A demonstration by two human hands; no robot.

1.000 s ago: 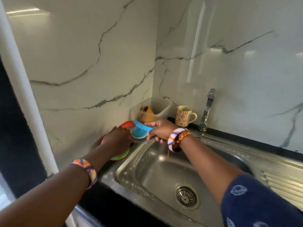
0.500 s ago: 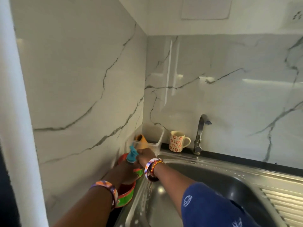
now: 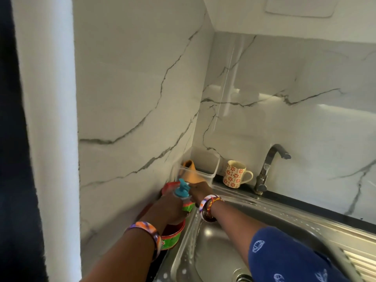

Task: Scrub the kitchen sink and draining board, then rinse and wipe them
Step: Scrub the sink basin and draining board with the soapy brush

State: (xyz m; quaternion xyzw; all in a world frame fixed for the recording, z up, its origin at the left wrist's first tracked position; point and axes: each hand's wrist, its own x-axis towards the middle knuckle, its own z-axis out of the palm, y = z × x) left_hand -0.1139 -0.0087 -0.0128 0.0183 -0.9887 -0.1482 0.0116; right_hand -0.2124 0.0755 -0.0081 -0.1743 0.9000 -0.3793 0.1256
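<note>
Nearest the viewer, the steel sink fills the lower right, its basin wet, the drain at the bottom edge; the ribbed draining board runs off to the right. A blue patterned sleeve covers the right upper arm above the basin. To the left of the sink rim, on the dark table, stands a red and green tub, partly hidden by the left wrist with its orange and purple bangle. Above the tub, the left hand curls round the body of a bottle with a green and red label. The right hand, with beaded bracelets on the wrist, meets the bottle's blue pump top; its fingers are at the top, though whether they pinch it cannot be told. The two hands are close together at the left rim of the sink. Behind them, in the corner, a clear plastic container holds an orange object. Further right along the back edge stand a cream mug with red flowers and a metal tap. Veined marble wall panels close the scene.
</note>
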